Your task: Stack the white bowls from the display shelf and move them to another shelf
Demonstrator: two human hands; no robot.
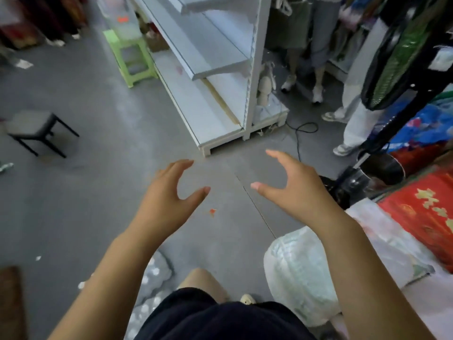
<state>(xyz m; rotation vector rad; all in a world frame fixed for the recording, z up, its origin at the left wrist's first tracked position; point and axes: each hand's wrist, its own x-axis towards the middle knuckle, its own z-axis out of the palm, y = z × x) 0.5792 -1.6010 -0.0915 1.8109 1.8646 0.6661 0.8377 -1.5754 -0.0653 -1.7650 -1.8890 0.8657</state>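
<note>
White shelf (215, 62), tiers bare.

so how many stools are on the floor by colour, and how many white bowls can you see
Green plastic stool: 1
Black-framed stool with grey seat: 1
White bowls: 0 in view; the white metal shelf unit shows none
Total: 2 stools, 0 bowls
Both the left hand and the right hand are open and hold nothing.

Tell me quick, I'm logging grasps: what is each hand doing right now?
Left hand: open, fingers curved, holding nothing.
Right hand: open, fingers curved, holding nothing.
No bowl is in view.
</note>
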